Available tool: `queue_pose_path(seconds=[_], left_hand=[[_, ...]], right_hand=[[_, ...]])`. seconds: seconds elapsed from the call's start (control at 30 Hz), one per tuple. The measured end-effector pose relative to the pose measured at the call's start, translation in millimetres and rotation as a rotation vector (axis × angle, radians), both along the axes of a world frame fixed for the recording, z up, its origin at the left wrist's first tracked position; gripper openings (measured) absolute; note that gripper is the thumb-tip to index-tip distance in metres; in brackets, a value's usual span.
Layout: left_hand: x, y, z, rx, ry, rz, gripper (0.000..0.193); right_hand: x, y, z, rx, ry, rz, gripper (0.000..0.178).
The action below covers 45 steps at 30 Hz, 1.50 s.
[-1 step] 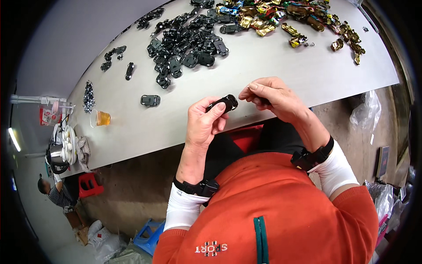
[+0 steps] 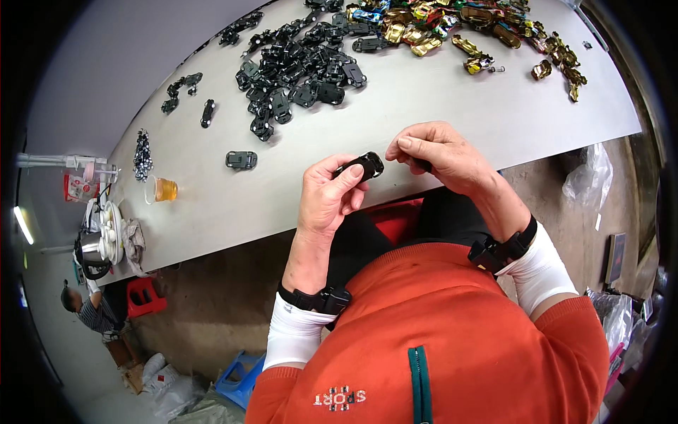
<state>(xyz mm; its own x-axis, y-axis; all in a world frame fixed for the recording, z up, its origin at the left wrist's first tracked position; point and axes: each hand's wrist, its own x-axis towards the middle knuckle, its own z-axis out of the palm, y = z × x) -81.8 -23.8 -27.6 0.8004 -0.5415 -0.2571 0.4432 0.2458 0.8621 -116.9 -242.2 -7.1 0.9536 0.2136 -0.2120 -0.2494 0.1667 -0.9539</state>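
Note:
Between the thumb and fingers of my left hand [image 2: 326, 191] is a black toy car base [image 2: 367, 167], raised above the table's near edge. Just right of it is my right hand [image 2: 441, 152], its thumb and forefinger pressed together beside the base's end without visibly touching it. A small dark thing [image 2: 424, 165] shows under the curled fingers of that hand; its kind cannot be made out. Farther off lies a heap of black toy car bases [image 2: 304, 71]. One single base [image 2: 241, 160] rests left of my hands.
Shiny gold and coloured toy car shells [image 2: 424, 32] are piled at the back right of the grey table [image 2: 212, 205]. On the left stand a cup of amber liquid [image 2: 162, 189] and a cluster of small wheels [image 2: 143, 155]. A person [image 2: 95, 307] is beyond the table's left end.

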Motion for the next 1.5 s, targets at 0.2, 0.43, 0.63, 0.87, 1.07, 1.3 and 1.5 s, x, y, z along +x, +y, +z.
queue_pose_path(seconds=[0.2,0.43,0.63,0.87,1.07,1.3,1.5], left_hand=[[0.2,1.2,-1.9,-0.02,0.012,-0.039,0.021],[2.0,0.9,-4.4,0.041,-0.031,-0.141,0.02],[1.0,0.7,-7.9,0.047,-0.069,-0.14,0.019],[-6.2,-12.7,7.3,0.27,-0.229,-0.035,0.014],[3.7,-9.7,7.5,0.174,-0.047,-0.071,0.012],[0.2,-17.7,8.7,0.299,-0.146,-0.024,0.01],[9.8,-19.8,14.2,0.106,-0.165,0.145,0.008]], right_hand=[[-4.1,5.5,5.7,-0.057,-0.007,0.075,0.022],[-10.8,0.6,19.2,-0.08,0.052,0.259,0.021],[-10.2,0.9,6.3,-0.11,0.004,0.255,0.012],[-7.9,10.5,-6.1,-0.244,-0.089,0.114,0.01],[-10.3,5.3,-9.1,-0.025,0.0,0.117,0.009],[-7.7,14.4,-15.0,-0.293,-0.098,0.052,0.007],[-7.7,19.2,-8.5,-0.101,-0.022,0.061,0.01]])
